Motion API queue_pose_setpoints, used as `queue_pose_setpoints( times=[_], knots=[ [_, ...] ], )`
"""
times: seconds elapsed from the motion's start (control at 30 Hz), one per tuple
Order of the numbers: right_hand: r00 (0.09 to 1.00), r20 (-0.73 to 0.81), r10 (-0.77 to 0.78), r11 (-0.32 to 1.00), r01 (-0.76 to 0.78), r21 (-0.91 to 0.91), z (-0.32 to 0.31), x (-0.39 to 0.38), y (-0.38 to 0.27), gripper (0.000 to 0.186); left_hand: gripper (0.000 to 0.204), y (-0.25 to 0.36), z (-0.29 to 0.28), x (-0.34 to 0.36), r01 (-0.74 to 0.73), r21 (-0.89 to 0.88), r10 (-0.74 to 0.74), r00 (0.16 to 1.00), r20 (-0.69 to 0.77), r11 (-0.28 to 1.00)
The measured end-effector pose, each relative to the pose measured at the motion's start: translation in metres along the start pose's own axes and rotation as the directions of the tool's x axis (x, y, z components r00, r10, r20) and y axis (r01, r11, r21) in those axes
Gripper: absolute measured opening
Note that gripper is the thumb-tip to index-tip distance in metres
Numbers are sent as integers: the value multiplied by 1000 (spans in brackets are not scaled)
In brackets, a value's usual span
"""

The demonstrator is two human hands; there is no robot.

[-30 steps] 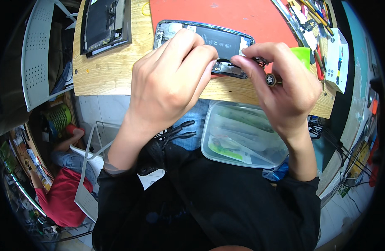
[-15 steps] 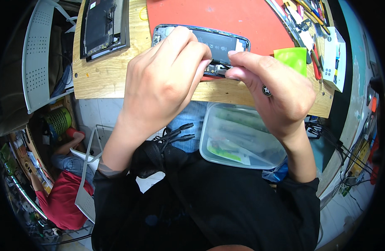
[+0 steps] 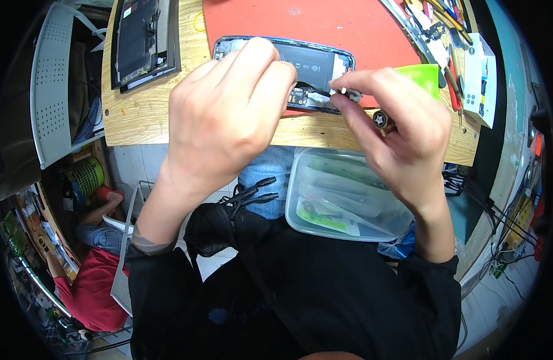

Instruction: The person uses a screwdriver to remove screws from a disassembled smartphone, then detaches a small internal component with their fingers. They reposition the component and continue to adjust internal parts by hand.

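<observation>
An opened smartphone, its battery and circuit board showing, lies on the near edge of a red mat. My left hand covers its left part with fingers closed. From those fingertips a thin dark tool, like tweezers, reaches over the board toward my right fingertips. Thumb and forefinger of my right hand pinch a small pale part above the phone's right end. Tucked in the same palm is a screwdriver, of which only the round star-marked end shows. The tweezers' far tip is hard to make out.
Another opened device lies at the table's left. Several hand tools, a green sheet and a white box are at the right. Below the table edge sits a clear plastic tub. A person in red sits at lower left.
My right fingertips have drawn slightly apart, and a pale part now shows between them. The screwdriver end has tilted into fuller view. More of the circuit board is uncovered.
</observation>
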State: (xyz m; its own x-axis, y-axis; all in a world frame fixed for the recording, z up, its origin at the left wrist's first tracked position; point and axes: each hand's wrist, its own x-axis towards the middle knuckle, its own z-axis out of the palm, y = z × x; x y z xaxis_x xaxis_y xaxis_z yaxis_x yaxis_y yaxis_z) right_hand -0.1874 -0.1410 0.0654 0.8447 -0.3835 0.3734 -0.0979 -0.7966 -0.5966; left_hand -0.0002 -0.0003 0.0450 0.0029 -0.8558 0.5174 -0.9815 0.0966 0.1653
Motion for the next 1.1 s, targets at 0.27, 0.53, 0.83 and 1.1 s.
queue_pose_setpoints(
  times=[0.27,0.53,0.83,1.1],
  knots=[
    [992,123,-20,995,33,-98,-9,-3,-7,28,20,-3,-1,-1,-49,16,49,999,6,999],
    [987,150,-50,987,72,-144,-10,-8,-8,28,22,1,-7,0,-14,-59,17,998,57,998],
    [980,201,2,977,41,-210,-15,-1,-8,23,23,4,-15,2,29,-78,-18,991,133,997],
    [985,166,51,976,-13,-219,-9,4,-7,22,20,7,-13,6,72,-64,-62,988,139,995]
  ],
)
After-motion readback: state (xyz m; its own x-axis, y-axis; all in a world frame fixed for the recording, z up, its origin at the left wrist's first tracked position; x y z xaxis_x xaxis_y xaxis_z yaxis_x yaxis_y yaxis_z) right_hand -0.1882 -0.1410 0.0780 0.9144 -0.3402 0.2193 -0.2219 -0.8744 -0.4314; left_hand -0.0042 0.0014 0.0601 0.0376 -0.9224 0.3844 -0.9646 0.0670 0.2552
